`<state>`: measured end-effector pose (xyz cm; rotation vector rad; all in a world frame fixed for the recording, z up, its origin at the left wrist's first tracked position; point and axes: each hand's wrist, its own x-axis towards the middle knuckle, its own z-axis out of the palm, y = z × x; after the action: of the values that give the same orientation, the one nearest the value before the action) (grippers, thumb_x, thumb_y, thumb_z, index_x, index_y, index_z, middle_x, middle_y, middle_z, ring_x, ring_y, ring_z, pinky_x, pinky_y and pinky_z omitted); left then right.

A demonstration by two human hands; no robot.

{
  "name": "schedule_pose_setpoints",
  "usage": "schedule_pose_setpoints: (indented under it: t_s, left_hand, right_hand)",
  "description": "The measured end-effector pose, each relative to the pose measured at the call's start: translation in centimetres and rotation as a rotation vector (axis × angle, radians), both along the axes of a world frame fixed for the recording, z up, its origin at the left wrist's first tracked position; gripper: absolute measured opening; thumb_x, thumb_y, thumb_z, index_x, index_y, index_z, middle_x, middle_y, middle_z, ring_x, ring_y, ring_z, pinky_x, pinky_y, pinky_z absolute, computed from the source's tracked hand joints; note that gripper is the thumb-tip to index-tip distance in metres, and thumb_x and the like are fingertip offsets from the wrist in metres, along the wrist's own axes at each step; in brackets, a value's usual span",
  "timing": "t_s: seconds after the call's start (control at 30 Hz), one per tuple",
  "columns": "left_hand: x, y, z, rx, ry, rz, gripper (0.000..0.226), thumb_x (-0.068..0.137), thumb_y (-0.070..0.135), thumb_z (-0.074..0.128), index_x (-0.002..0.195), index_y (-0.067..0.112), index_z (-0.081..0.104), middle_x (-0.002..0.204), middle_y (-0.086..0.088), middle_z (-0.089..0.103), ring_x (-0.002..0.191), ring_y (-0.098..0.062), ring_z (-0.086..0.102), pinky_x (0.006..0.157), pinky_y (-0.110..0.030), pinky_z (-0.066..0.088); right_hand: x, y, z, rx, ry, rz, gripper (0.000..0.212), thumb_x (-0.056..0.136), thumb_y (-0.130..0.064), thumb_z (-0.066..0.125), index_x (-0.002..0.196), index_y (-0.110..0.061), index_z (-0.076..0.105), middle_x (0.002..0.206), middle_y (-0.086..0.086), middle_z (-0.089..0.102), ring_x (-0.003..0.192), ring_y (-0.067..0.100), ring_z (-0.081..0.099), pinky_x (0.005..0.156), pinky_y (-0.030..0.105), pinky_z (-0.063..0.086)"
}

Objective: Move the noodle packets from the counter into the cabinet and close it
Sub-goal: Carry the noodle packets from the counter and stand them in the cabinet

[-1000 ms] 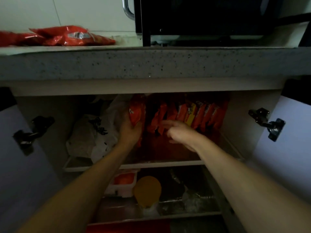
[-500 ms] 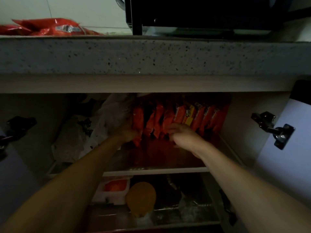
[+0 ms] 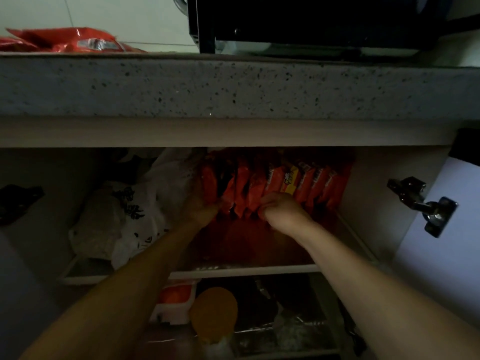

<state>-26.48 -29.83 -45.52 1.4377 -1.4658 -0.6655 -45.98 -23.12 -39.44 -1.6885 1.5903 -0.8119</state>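
Note:
A row of red-orange noodle packets [image 3: 275, 185] stands upright at the back of the upper shelf [image 3: 244, 271] inside the open cabinet. My left hand [image 3: 202, 206] presses against the leftmost packet of the row. My right hand [image 3: 280, 209] pinches the lower edges of packets near the middle of the row. More red noodle packets [image 3: 70, 41] lie on the speckled counter [image 3: 233, 87] at the upper left, partly hidden by its edge.
White plastic bags [image 3: 124, 216] fill the shelf's left side. On the lower shelf sit a white container [image 3: 174, 305] and an orange lid [image 3: 214, 310]. A black microwave [image 3: 311, 19] stands on the counter. The right door [image 3: 441, 242] hangs open with its hinge [image 3: 426, 206].
My left hand has pushed its packet to the right, into the row. My right hand closed in on the packets' lower edges. The view dropped and moved closer to the shelf.

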Motion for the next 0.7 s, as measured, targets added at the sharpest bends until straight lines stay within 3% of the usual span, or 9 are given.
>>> schedule_pose_setpoints:
  t_s: [0.07,0.17,0.27,0.33,0.43,0.5,0.57,0.6,0.7]
  left_hand:
    - [0.2,-0.2,-0.5,-0.024,-0.153,-0.007,0.091,0.088,0.056,0.055,0.154,0.013,0.009,0.159,-0.009,0.021,0.146,-0.026,0.024,0.110,-0.019,0.014]
    - [0.5,-1.4,-0.3,0.031,-0.285,0.081,0.076,0.095,0.021,0.057,0.155,0.012,0.010,0.157,-0.017,0.026,0.142,-0.035,0.031,0.114,-0.037,0.025]
    - [0.5,-2.6,0.0,0.108,-0.336,0.005,0.073,0.099,0.027,0.051,0.155,0.009,0.007,0.161,-0.013,0.018,0.146,-0.028,0.023,0.117,-0.033,0.016]
    - [0.2,-2.2,0.2,0.113,-0.284,-0.029,0.078,0.097,0.039,0.051,0.155,0.014,0.006,0.161,-0.009,0.016,0.147,-0.024,0.020,0.116,-0.027,0.013]
    - [-0.2,-1.2,0.2,0.051,-0.026,-0.045,0.097,0.077,0.040,0.075,0.153,0.017,0.019,0.154,-0.003,0.032,0.142,-0.020,0.031,0.114,-0.026,0.022]
    - [-0.8,-0.6,0.4,-0.008,0.089,0.004,0.095,0.076,0.035,0.081,0.152,0.020,0.026,0.140,0.009,0.040,0.132,-0.009,0.037,0.107,-0.024,0.029]
    - [-1.5,-0.5,1.0,-0.058,0.111,0.079,0.083,0.082,0.043,0.073,0.150,0.021,0.030,0.143,0.009,0.043,0.131,-0.010,0.041,0.105,-0.024,0.033]
    - [-1.8,-0.4,1.4,-0.069,0.091,0.093,0.082,0.084,0.049,0.068,0.150,0.020,0.030,0.148,0.003,0.043,0.134,-0.016,0.042,0.108,-0.028,0.035]
    - [-2.5,-1.3,2.0,-0.038,-0.039,0.091,0.080,0.091,0.053,0.054,0.154,0.018,0.020,0.156,-0.007,0.033,0.142,-0.026,0.034,0.115,-0.034,0.028]
  right_hand:
    - [-0.2,-0.2,-0.2,0.006,-0.007,0.004,0.027,0.089,-0.008,0.051,0.105,-0.022,0.069,0.104,0.006,0.070,0.098,0.026,0.066,0.088,0.036,0.055]
    - [-0.4,-0.3,-0.5,0.014,-0.036,0.006,0.024,0.091,-0.009,0.053,0.097,-0.029,0.066,0.105,0.003,0.069,0.100,0.022,0.065,0.095,0.040,0.053]
    - [-0.5,-0.6,-0.7,0.002,-0.036,0.019,0.024,0.091,-0.009,0.053,0.095,-0.030,0.063,0.113,0.005,0.068,0.105,0.024,0.063,0.098,0.042,0.051]
    - [-0.9,-0.7,-1.0,-0.007,-0.023,0.016,0.024,0.092,-0.011,0.053,0.102,-0.030,0.063,0.115,0.004,0.067,0.108,0.023,0.062,0.098,0.039,0.050]
    - [-1.7,-0.8,-1.1,-0.057,-0.019,-0.014,0.025,0.094,-0.018,0.056,0.116,-0.027,0.059,0.108,-0.004,0.060,0.103,0.016,0.057,0.088,0.027,0.046]
    - [-2.3,-1.3,-1.6,-0.147,-0.025,-0.029,0.046,0.093,-0.025,0.059,0.138,-0.028,0.048,0.129,-0.004,0.053,0.126,0.017,0.048,0.097,0.022,0.035]
    - [-2.2,-1.7,-2.1,-0.218,0.060,0.043,0.073,0.094,-0.028,0.059,0.155,-0.035,0.020,0.162,-0.007,0.016,0.149,0.016,0.014,0.112,0.023,0.017]
    - [-2.0,-1.7,-2.3,-0.226,0.160,0.093,0.082,0.095,-0.027,0.058,0.156,-0.038,0.006,0.165,-0.007,-0.005,0.151,0.015,-0.002,0.118,0.028,0.010]
    - [-1.6,-2.4,-2.6,-0.177,0.441,0.158,0.100,0.092,-0.020,0.060,0.150,-0.047,-0.017,0.156,-0.010,-0.036,0.150,0.022,-0.017,0.121,0.044,0.022]
